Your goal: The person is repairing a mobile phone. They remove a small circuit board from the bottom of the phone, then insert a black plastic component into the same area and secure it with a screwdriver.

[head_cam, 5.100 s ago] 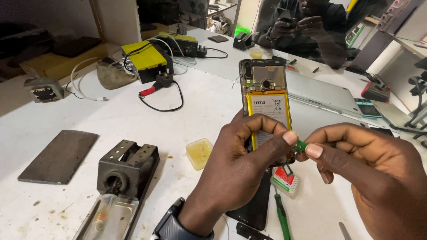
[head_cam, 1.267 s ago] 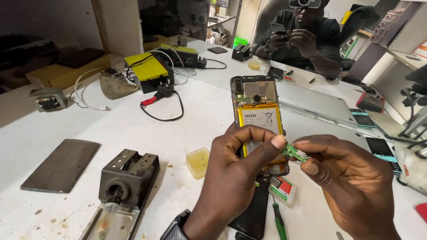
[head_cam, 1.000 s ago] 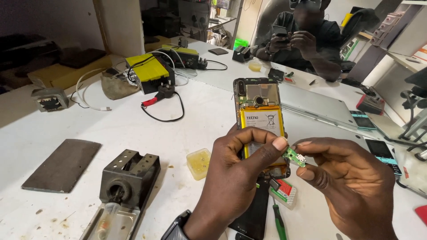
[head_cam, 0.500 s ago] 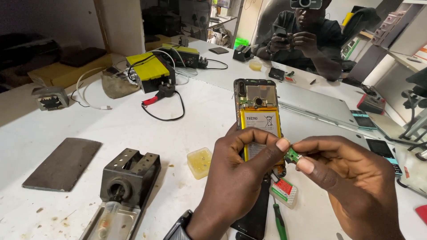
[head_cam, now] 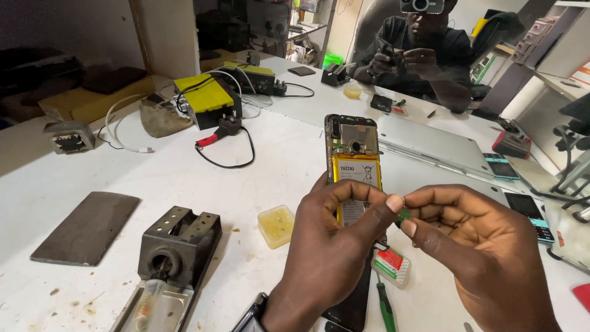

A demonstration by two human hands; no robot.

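Green, tiny circuit piece (head_cam: 404, 215) pinched between thumb and fingertip of the right hand (head_cam: 485, 252), just beside the left thumb tip. Left hand (head_cam: 332, 246) wrapped narrow around an opened phone (head_cam: 356, 166), back cover off, held upright over the table; yellow battery (head_cam: 357, 184) carries a pale rectangular label with small dark marks. Below the hands a small red, green and white packet (head_cam: 393, 267) lies flat, a green-handled screwdriver (head_cam: 386, 307) just beside it. Small square tub of yellow paste (head_cam: 276, 225) sits left of the left hand (lid off). Further left: black metal stand (head_cam: 178, 246), dark flat slab (head_cam: 86, 227). Behind: yellow-topped box (head_cam: 203, 98) with black cable, silver laptop (head_cam: 436, 144) closed. White worktable (head_cam: 153, 178), scuffed, crumbs on it. Mirror (head_cam: 393, 37) at the back, cluttered workshop shelves to the right.
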